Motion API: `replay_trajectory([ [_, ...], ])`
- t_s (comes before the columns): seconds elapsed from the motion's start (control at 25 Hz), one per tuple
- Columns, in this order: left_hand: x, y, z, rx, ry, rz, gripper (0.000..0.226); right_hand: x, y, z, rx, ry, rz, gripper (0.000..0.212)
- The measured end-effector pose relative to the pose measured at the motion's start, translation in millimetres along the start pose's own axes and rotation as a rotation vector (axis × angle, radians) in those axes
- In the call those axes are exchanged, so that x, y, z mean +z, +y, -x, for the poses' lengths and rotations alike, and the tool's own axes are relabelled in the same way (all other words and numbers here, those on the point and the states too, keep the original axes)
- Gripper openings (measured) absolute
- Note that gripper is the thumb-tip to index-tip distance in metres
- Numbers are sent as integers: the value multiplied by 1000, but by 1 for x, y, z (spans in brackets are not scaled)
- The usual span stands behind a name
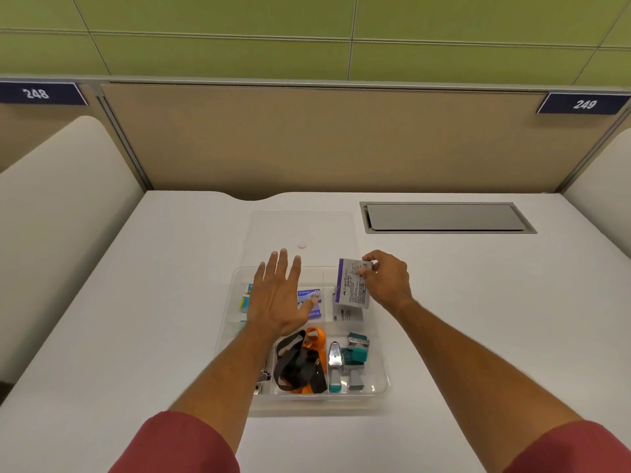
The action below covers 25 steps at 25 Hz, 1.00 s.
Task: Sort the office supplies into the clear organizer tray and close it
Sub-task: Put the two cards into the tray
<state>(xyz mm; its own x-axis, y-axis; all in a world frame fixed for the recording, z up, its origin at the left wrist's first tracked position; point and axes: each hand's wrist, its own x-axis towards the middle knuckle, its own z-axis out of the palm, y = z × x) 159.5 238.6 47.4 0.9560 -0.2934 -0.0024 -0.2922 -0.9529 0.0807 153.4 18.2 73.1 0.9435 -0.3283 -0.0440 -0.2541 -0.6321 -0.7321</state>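
A clear organizer tray (pixel 381 387) lies on the white desk, its clear lid (pixel 300 227) open and flat behind it. My right hand (pixel 389 279) holds a purple and white box (pixel 353 283) tilted above the tray's back right compartment, where a white box (pixel 348 315) lies. My left hand (pixel 278 295) hovers over the back left compartments with fingers spread, holding nothing. Under it show a blue box (pixel 312 302) and small teal packets (pixel 246 298). The front compartments hold black and orange lanyards (pixel 302 363) and teal staplers (pixel 348 360).
A grey metal cable hatch (pixel 447 217) is set into the desk at the back right. A beige partition (pixel 324 138) rises behind the desk, with padded dividers on both sides. A metal clip (pixel 263 376) lies in the tray's front left compartment.
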Motion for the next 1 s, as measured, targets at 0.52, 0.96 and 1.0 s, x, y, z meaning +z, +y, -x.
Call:
replay_trajectory([
  [0.52, 9, -32, 8, -36, -31, 0, 94, 43, 4, -14, 31, -154, 316, 19],
  [0.96, 4, -27, 8, -17, -39, 1, 93, 39, -3, 4, 18, -245, 302, 47],
  [1.0, 3, -27, 9, -13, -39, -1, 93, 37, -5, 8, 1, -235, 306, 49],
])
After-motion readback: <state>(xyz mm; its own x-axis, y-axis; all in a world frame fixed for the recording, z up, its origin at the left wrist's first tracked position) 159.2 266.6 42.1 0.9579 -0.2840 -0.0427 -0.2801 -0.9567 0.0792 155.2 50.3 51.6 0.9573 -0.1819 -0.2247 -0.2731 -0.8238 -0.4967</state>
